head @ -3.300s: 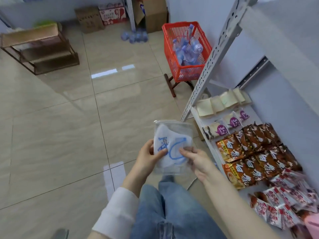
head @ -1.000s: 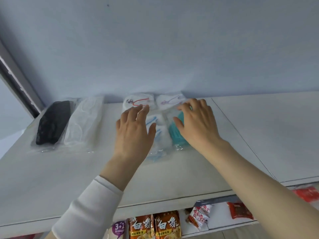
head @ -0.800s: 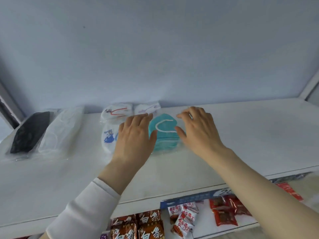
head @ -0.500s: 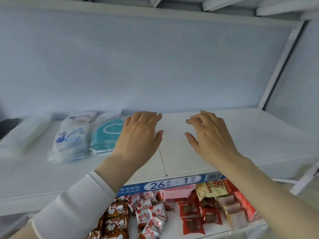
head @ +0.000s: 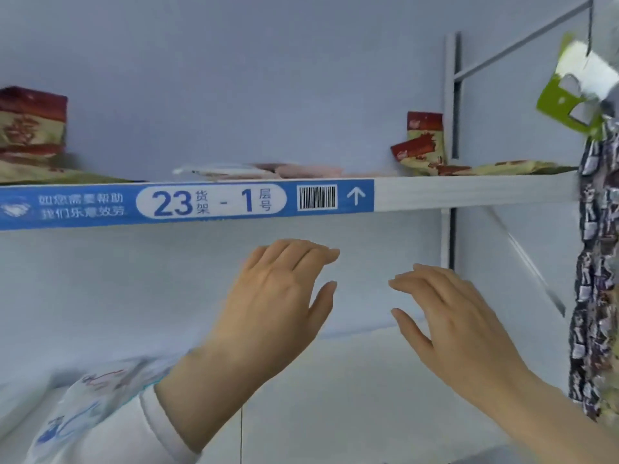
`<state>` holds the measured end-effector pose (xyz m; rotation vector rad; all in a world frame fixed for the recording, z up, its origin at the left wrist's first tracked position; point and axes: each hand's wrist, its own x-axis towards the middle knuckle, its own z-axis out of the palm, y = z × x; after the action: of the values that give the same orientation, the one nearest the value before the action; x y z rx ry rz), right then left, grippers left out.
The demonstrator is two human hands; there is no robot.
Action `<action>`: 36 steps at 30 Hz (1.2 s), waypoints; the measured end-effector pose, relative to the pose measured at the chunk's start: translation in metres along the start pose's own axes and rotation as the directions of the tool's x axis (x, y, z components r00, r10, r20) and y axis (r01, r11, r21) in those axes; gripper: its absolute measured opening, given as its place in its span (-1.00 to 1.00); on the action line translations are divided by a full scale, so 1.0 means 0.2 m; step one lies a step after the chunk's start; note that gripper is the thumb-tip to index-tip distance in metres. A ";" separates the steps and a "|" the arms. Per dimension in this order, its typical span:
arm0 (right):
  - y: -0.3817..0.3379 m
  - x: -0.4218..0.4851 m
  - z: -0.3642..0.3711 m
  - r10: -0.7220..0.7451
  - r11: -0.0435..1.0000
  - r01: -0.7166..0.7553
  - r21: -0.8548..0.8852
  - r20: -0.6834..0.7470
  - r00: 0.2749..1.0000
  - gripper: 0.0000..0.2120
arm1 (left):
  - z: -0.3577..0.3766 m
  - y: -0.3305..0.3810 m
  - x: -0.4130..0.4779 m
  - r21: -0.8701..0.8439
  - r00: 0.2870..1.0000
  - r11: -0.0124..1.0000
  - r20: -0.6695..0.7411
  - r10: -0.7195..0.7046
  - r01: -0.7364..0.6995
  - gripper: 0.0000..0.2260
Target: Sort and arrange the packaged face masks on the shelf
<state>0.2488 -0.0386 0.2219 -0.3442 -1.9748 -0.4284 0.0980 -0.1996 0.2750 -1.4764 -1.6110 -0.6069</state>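
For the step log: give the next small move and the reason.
Probably lift both hands to the flat clear packs on the upper shelf. The left hand and right hand are open, empty and raised just below it; those packs may be masks, though blurred.

The label strip (head: 83, 205) on the upper shelf's (head: 469, 190) front edge is blue with white lettering and a black-striped barcode (head: 317, 197). Snack packets (head: 423, 139) at its ends are red and yellow-green. The packaged face mask (head: 77, 406) at the lower shelf's (head: 368, 380) left edge is white, printed blue and red.
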 end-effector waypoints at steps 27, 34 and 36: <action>0.91 1.63 0.59 0.253 0.892 -0.407 0.197 0.527 0.811 -0.59 | 0.36 -0.76 1.50 -0.039 0.846 0.891 0.337 -0.414 0.451 -0.52; 1.15 1.70 0.78 0.227 0.930 -0.363 0.067 0.671 0.706 -0.33 | 0.68 -0.66 1.64 0.104 0.761 0.916 0.526 -0.381 0.387 -0.56; 1.20 1.72 0.86 0.206 0.937 -0.346 0.050 0.721 0.662 -0.33 | 0.75 -0.61 1.67 0.088 0.726 0.924 0.593 -0.348 0.371 -0.52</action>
<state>0.0672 0.2698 0.5008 -0.7730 -2.6318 0.1326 -0.0406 0.0833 0.4967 -1.4727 -2.4405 -0.3859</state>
